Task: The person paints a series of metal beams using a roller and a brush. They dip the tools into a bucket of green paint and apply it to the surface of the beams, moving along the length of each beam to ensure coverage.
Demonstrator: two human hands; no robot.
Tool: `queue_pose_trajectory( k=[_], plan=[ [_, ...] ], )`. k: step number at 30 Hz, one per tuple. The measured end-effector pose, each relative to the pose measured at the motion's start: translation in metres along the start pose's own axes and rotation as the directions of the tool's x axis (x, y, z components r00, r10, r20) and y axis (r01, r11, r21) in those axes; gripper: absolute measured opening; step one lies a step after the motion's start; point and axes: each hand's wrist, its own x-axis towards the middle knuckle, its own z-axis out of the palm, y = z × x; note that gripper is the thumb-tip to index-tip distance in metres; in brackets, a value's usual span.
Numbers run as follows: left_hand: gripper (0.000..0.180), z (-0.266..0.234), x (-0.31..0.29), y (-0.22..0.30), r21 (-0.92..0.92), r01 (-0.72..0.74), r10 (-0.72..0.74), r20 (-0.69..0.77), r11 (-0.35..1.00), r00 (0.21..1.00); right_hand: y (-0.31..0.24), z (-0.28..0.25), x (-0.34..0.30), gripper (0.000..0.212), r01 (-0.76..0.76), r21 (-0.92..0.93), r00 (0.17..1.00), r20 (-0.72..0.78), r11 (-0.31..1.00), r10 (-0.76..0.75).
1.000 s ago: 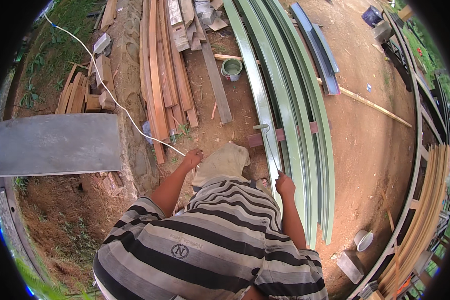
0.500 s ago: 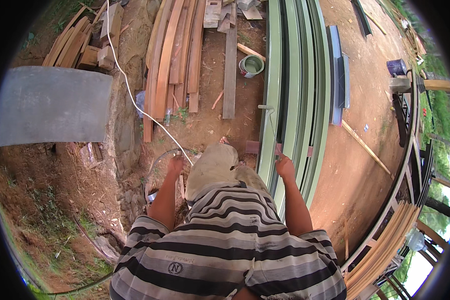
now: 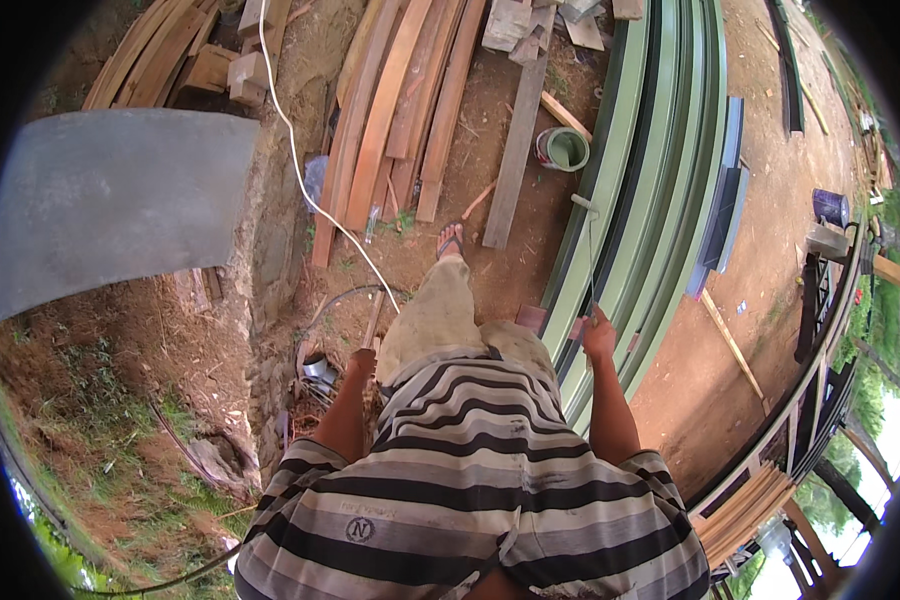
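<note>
My right hand [image 3: 599,336] is closed round the handle of a small paint roller [image 3: 584,203]. The roller's thin rod reaches forward, and its pale head lies over the left side of the green-painted metal beams [image 3: 610,150]. These long beams lie side by side under and ahead of that hand. My left hand [image 3: 362,361] hangs low by my left hip with its fingers curled, and nothing shows in it. An open paint can [image 3: 562,149], green inside, stands on the dirt just left of the beams.
Stacked wooden planks [image 3: 395,100] lie ahead, with a single grey board [image 3: 518,150] nearer the can. A white cable [image 3: 310,190] runs along the ground toward my legs. A grey sheet [image 3: 120,200] lies at the left. Blue-grey metal pieces [image 3: 720,220] rest right of the beams.
My view has turned, and the beams now slant across it. My left foot has come forward. My right hand still grips the roller over the beams, while my left hand has dropped back slightly.
</note>
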Motion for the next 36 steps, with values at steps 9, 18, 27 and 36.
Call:
queue_pose_trajectory(
  k=[9, 18, 27, 36],
  plan=[
    [0.025, -0.052, 0.0, 0.348, -0.136, -0.467, 0.457, -0.103, 0.874, 0.884, -0.108, -0.048, -0.001, 0.05, -0.27, 0.268, 0.956, -0.043, 0.925, 0.292],
    [0.025, 0.129, 0.014, 0.535, 0.077, -0.509, 0.492, 0.169, 0.858, 0.854, -0.122, -0.058, 0.059, 0.044, -0.174, 0.299, 0.979, -0.048, 0.938, 0.197],
    [0.035, 0.356, 0.211, 0.604, -0.018, -0.288, 0.284, 0.231, 0.957, 0.931, -0.067, -0.033, 0.167, 0.036, -0.234, 0.321, 0.967, -0.023, 0.918, 0.254],
    [0.053, 0.474, 0.344, 0.701, -0.486, -0.087, 0.204, 0.193, 0.87, 0.96, 0.029, -0.027, 0.086, 0.024, -0.476, 0.237, 0.794, -0.297, 0.847, 0.53]
  ],
)
